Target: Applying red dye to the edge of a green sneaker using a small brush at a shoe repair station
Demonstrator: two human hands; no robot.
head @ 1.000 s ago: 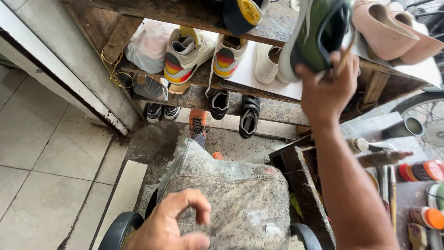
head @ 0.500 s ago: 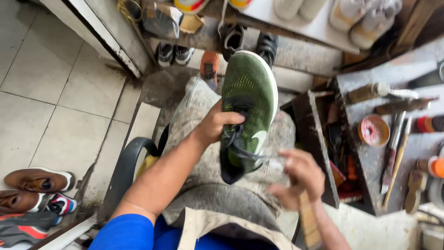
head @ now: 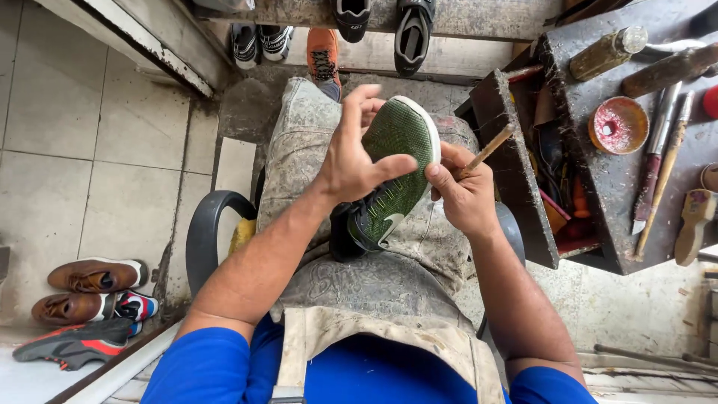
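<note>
Green sneaker [head: 393,176] sits at the centre of the frame, lying across my lap on a stained grey apron [head: 359,280], toe pointing toward the upper right and its dark heel opening toward the lower left. My left hand [head: 351,153] rests on the shoe's left side: the thumb presses across the green mesh upper while the other fingers spread loosely above the toe, so the hand is partly open yet bracing the shoe. My right hand [head: 464,196] is closed around a thin wooden stick [head: 486,152], which slants up to the right, and its thumb touches the shoe's right edge by the white sole rim.

To the right of the frame stands a dark, grimy wooden workbench [head: 591,187]. On it I see a round red tin [head: 618,126], a small bottle [head: 607,52] lying near the upper edge, and several long-handled tools [head: 658,157] lying side by side. Its open side compartment holds more tools, too cluttered to tell apart.

Along the top edge, pairs of dark shoes [head: 381,26] line a low ledge, with my orange shoe [head: 323,60] just below them. At the lower left, two brown leather shoes [head: 86,288] and a grey sneaker with red trim [head: 75,343] lie on pale floor tiles [head: 82,187]. A curved black tyre-like rim [head: 203,232] shows beside my left forearm.
</note>
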